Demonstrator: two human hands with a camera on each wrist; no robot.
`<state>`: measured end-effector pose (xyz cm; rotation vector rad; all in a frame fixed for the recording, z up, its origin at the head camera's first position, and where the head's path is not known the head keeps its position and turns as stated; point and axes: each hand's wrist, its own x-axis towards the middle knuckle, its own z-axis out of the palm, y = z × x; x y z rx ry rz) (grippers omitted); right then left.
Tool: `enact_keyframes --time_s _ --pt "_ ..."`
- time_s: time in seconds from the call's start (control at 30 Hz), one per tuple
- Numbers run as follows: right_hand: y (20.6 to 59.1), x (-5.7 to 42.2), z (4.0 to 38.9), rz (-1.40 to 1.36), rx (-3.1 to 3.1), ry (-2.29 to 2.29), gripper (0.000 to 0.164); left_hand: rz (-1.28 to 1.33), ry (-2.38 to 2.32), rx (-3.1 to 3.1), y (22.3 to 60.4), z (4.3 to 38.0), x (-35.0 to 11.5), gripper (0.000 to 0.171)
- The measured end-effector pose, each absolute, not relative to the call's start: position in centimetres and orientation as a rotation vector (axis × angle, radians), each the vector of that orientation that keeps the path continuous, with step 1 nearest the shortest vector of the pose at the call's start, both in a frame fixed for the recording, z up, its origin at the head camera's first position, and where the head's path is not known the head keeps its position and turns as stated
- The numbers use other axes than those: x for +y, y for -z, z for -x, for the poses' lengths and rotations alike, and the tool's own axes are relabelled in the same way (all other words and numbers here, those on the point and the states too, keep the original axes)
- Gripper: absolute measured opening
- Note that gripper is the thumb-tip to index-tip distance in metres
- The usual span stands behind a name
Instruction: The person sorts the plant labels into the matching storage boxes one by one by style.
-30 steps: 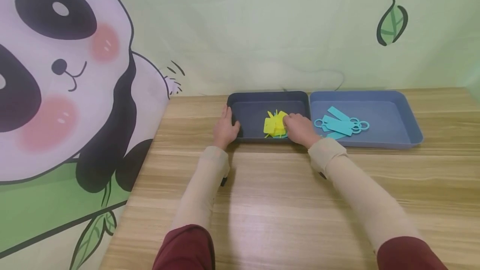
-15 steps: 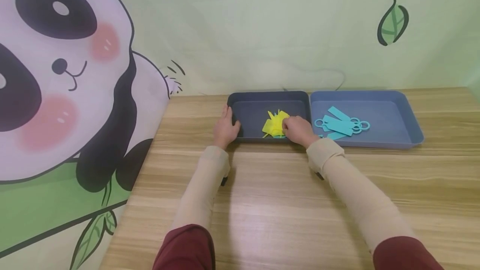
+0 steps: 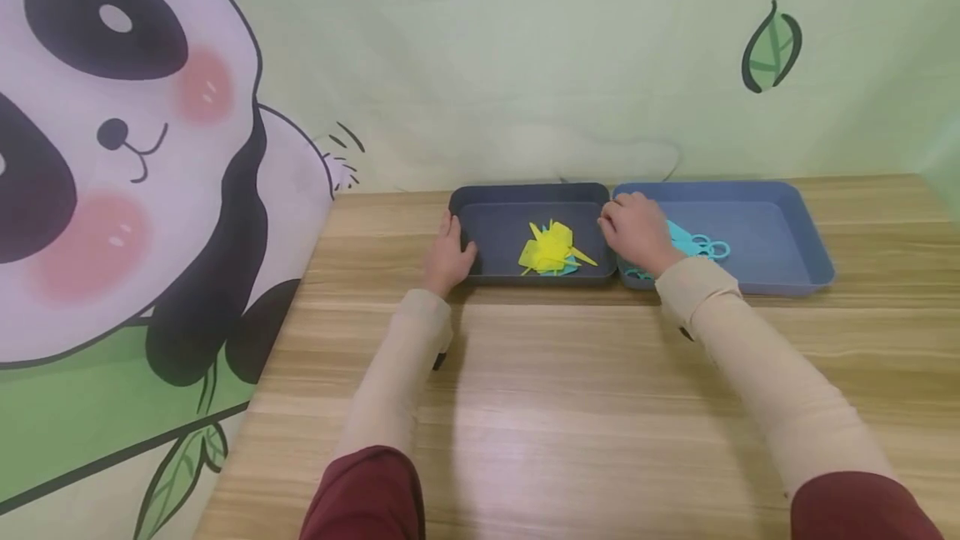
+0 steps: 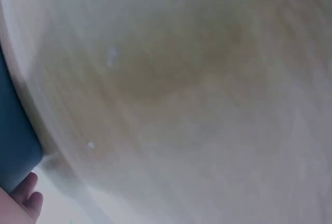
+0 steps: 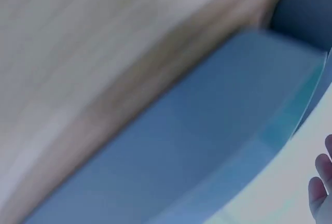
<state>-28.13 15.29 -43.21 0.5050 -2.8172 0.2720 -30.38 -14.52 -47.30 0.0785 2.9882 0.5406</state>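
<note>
My left hand point(image 3: 447, 258) holds the left end of the dark grey tray point(image 3: 532, 280), fingers along its wall and thumb at the inner side. A heap of yellow plastic tags point(image 3: 553, 248) with flat heads and pointed stems lies in that tray, teal pieces point(image 3: 558, 266) poking out from under it. Above the left end of the blue tray point(image 3: 757, 286), my right hand point(image 3: 637, 232) has its fingers bent towards the meeting rims. I cannot tell whether it pinches anything. Partly hidden under it are teal tags with rings point(image 3: 708, 248).
Both trays stand end to end on a wood-grain table point(image 3: 525, 407) against a pale green wall cloth point(image 3: 480, 65). A large printed panda point(image 3: 135, 148) covers the cloth's left side.
My right hand has lifted off the yellow heap and moved right, over the blue tray. The yellow tags have spread slightly, one stem now pointing right. My left hand stays at the dark tray.
</note>
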Motion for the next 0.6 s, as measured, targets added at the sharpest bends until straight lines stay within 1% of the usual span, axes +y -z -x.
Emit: enact_keyframes --time_s 0.13,0.27,0.43,0.6 --pt "42.5 17.7 28.6 -0.484 -2.752 -0.26 0.023 -0.097 -0.385 3.017 47.2 30.8 -14.6 0.064" --pt "41.8 19.6 28.9 -0.423 -2.763 -0.299 0.029 -0.096 -0.294 3.057 46.9 31.1 -14.4 0.063" --pt "40.8 21.2 29.0 -0.288 -2.882 -0.334 0.042 -0.079 -0.308 3.127 45.8 31.5 -13.6 0.064" --pt "41.0 22.6 29.1 -0.184 -2.966 -0.407 0.058 -0.104 -0.32 3.191 44.5 32.3 -12.0 0.07"
